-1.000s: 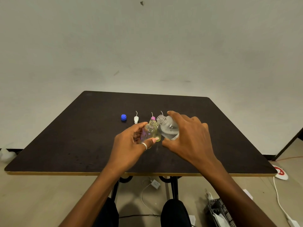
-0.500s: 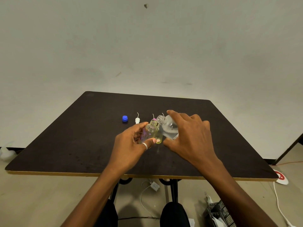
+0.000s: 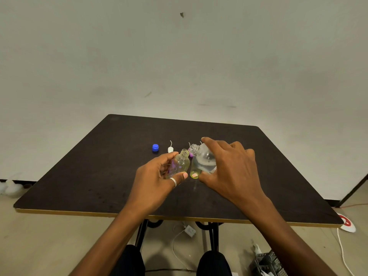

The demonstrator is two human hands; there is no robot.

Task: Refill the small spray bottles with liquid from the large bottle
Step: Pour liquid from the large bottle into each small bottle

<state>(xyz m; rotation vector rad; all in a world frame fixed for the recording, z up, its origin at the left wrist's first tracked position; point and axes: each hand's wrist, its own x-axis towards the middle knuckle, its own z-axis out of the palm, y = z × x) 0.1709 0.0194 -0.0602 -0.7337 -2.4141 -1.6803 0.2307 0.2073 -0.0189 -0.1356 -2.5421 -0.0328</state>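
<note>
My left hand (image 3: 157, 180) grips a small clear bottle (image 3: 180, 163) with an open neck, held just above the dark table (image 3: 99, 176). My right hand (image 3: 229, 170) grips the large clear bottle (image 3: 203, 159), tilted left so its open mouth sits beside the small bottle's neck. A second small yellowish bottle (image 3: 194, 173) stands between the two hands, partly hidden behind the large bottle. On the table behind lie a blue cap (image 3: 155, 147), a white spray top (image 3: 170, 149) with its tube, and a pink spray top (image 3: 190, 154), mostly hidden.
The table's yellow front edge (image 3: 79, 213) runs across below my forearms. Cables, a white adapter (image 3: 190, 230) and a wire basket (image 3: 268, 263) lie on the floor under the table. A plain wall stands behind.
The large bottle's mouth has lifted slightly off the small bottle's neck and now sits beside it. Both hands stay almost where they were; the camera has tipped down a little.
</note>
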